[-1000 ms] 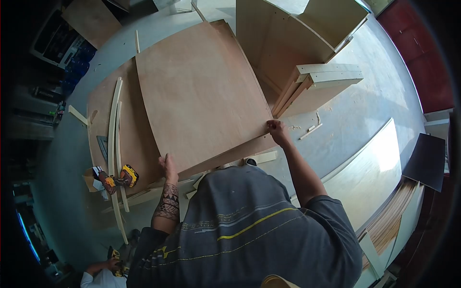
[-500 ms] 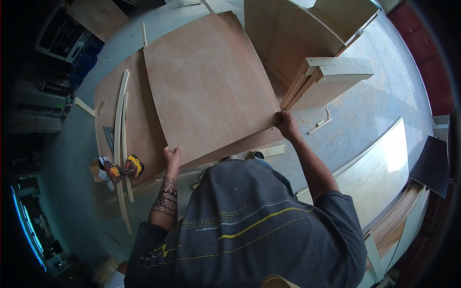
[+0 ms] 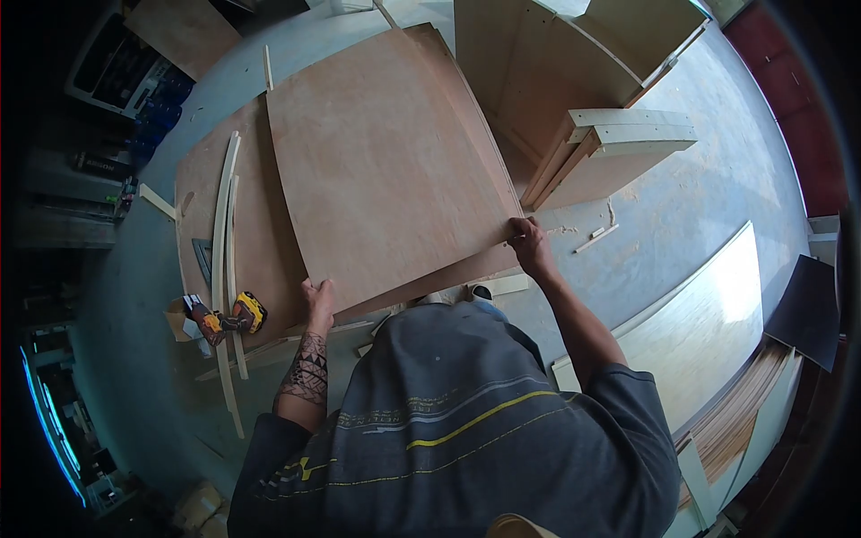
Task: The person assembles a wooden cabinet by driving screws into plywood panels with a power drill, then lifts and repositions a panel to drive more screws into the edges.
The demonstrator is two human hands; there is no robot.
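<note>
A large plywood sheet (image 3: pixel 386 170) lies slanted in front of me, its near edge lifted off the wooden panel (image 3: pixel 453 273) beneath it. At the sheet's near left corner my left hand (image 3: pixel 318 298) grips the edge, fingers closed. My right hand (image 3: pixel 531 242) is closed on the near right corner. The fingers under the sheet are hidden. Left of it, long wood strips (image 3: pixel 221 224) lie across the lower panel. Two cordless drills (image 3: pixel 247 313) rest close to them, left of my left hand.
Box-like wooden frames (image 3: pixel 619 134) stand on the floor at the right, past the sheet. A pale board (image 3: pixel 691 314) leans over stacked plywood (image 3: pixel 740 408) at the lower right. Small wood offcuts (image 3: pixel 596 238) are scattered near the frames. A set square (image 3: pixel 204 260) lies beside the strips.
The plywood sheet has shifted slightly left relative to the panel below, showing more of that panel along its right side. Both hands kept their grip, and my right hand moved slightly left and toward me.
</note>
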